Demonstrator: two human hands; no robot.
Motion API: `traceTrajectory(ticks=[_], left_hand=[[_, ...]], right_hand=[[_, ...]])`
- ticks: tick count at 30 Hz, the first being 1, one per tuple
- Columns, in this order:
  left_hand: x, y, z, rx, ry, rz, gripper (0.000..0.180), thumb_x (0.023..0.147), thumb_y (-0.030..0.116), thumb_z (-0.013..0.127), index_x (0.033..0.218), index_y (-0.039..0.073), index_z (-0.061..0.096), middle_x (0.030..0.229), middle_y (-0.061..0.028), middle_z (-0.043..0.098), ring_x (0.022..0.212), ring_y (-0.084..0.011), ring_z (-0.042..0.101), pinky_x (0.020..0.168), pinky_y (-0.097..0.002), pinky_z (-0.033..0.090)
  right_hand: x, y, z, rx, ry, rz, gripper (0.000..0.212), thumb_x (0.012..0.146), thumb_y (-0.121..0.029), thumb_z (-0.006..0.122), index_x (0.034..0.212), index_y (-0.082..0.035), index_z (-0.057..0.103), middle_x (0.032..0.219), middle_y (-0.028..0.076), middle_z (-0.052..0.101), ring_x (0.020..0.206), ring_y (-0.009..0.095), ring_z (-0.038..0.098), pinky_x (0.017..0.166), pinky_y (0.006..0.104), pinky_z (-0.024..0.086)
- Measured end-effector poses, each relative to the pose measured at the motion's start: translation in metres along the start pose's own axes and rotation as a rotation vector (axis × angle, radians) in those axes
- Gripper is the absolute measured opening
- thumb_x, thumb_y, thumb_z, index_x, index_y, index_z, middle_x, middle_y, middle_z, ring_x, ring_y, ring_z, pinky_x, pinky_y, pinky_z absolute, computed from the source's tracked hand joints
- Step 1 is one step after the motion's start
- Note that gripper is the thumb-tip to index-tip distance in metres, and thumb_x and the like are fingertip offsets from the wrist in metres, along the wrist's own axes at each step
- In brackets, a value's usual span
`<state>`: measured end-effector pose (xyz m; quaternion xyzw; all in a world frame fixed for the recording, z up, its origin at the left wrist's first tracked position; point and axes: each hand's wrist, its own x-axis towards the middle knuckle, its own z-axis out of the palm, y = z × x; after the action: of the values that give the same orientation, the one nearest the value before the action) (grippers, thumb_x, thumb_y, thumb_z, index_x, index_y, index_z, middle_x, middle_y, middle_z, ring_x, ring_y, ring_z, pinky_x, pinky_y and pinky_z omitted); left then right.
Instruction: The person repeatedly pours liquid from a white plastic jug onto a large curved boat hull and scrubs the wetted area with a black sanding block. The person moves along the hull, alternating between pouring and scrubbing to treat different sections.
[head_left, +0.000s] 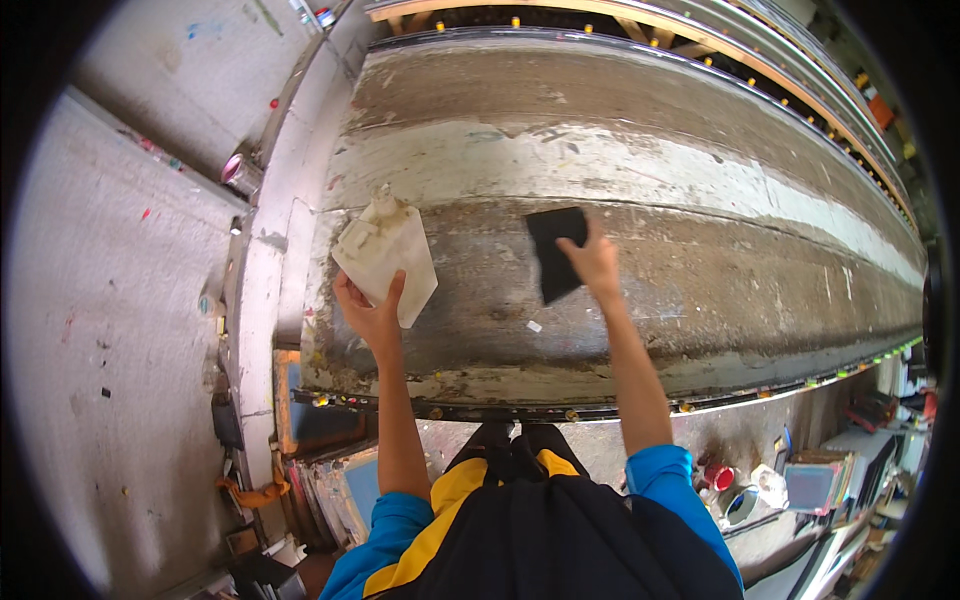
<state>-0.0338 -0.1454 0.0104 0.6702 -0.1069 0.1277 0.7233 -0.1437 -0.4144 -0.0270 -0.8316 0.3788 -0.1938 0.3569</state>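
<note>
My left hand (370,305) is closed on a dingy off-white plastic jug (408,250), with its thumb lying over the near edge. The jug is flat-sided, has a stubby neck at its far end, and is held over the left end of a long stained table (700,270). To the right, my right hand (594,262) pinches a thin black sheet (556,240) with a ragged left edge, thumb on top. The sheet looks like sandpaper, but its grit cannot be made out. A gap of bare table separates the two held things.
A small white scrap (534,326) lies on the table near me. A raised ledge (285,200) runs along the table's left side, with a paint can (241,174) beside it. Framed screens (325,400) stand below at left; a red paint pot (718,476) sits on the floor at right.
</note>
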Motion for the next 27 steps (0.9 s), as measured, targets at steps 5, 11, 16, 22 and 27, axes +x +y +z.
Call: traceTrajectory(ticks=[5,11,16,22,27], left_hand=[[0.008,-0.004,-0.04,0.088,0.074,0.026,0.063,0.061,0.001,0.077,0.113,0.001,0.04,0.109,-0.0119,0.049,0.102,-0.0193,0.047,0.09,-0.03,0.035],[0.011,-0.011,-0.059,0.149,0.117,0.005,0.062,0.062,0.0,0.076,0.112,0.001,0.041,0.109,-0.0116,0.048,0.102,-0.0198,0.047,0.09,-0.0313,0.035],[0.013,-0.018,-0.048,0.141,0.078,-0.02,0.061,0.062,0.001,0.076,0.112,0.001,0.04,0.109,-0.0118,0.048,0.102,-0.0199,0.047,0.09,-0.0311,0.035],[0.004,-0.024,-0.016,0.021,-0.015,-0.064,0.063,0.063,0.001,0.075,0.114,0.002,0.039,0.109,-0.0126,0.05,0.103,-0.0203,0.048,0.09,-0.0314,0.037],[-0.003,-0.027,0.009,-0.009,-0.126,-0.125,0.064,0.063,0.001,0.075,0.115,0.002,0.038,0.112,-0.0125,0.048,0.104,-0.0203,0.048,0.091,-0.0309,0.038]], right_hand=[[-0.01,-0.062,0.099,0.344,-0.227,0.046,0.064,0.065,-0.03,0.073,0.112,0.006,0.047,0.095,0.025,0.059,0.09,0.036,0.058,0.078,0.0393,0.046],[-0.01,-0.083,0.147,0.214,-0.119,-0.037,0.066,0.063,-0.031,0.075,0.111,0.003,0.047,0.095,0.023,0.059,0.09,0.035,0.058,0.076,0.0394,0.046],[-0.001,-0.026,0.099,0.021,-0.134,0.15,0.074,0.063,-0.038,0.074,0.116,0.005,0.042,0.102,0.026,0.056,0.095,0.037,0.056,0.08,0.0414,0.044],[0.003,0.102,-0.072,-0.191,0.137,0.275,0.073,0.064,-0.033,0.075,0.12,0.002,0.043,0.097,0.025,0.06,0.088,0.034,0.061,0.074,0.0376,0.048],[0.0,0.115,-0.131,-0.452,0.263,0.239,0.062,0.071,-0.025,0.068,0.12,0.003,0.04,0.092,0.022,0.061,0.083,0.035,0.061,0.069,0.0399,0.049]])
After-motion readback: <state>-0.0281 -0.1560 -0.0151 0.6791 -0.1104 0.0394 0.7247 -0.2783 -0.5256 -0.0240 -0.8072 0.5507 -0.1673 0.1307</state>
